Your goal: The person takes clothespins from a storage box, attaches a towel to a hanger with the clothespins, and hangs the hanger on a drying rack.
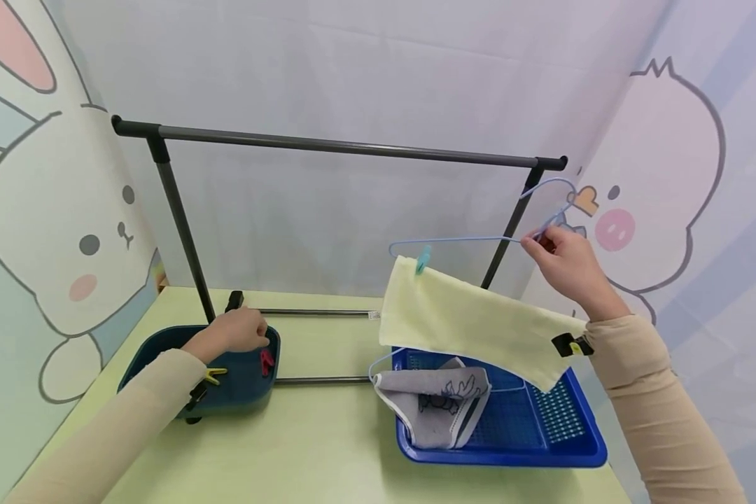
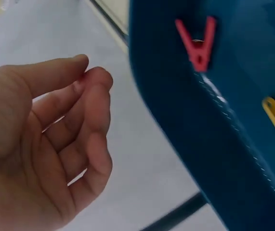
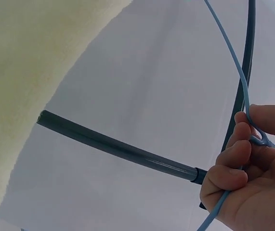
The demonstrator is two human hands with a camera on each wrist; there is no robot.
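Backdrop: pale curtain (image 1: 353, 77), clock read from head-view centre. Green table (image 1: 327, 455) across 6 o'clock. Dark rack (image 1: 353, 147), top bar at 12. Blue basket (image 1: 504, 459) at 5; teal bin (image 1: 246, 402) at 8. Yellow cloth (image 1: 460, 315) at 4, hanging above the basket, upper 10-o'clock corner pegged near the hanger's end. Grey cloth (image 1: 428, 428) at 5, on the basket's 9-o'clock side. Blue hanger (image 1: 453, 239) at 2 to 3, pinched near its hook by the right hand (image 1: 570, 269). Left hand (image 1: 236, 330) at 8, over the bin: fingers loosely bent, narrow gap at thumb, no peg seen in it. Pegs: light-blue peg (image 1: 423, 260) on yellow cloth; red peg (image 1: 267, 362) and yellow peg (image 1: 214, 376) in bin.

Handling (judgement): keep hanger level and steady, since the cloth's 3-o'clock end sags. Take a peg by its handle ends, jaws pointing away from the palm.
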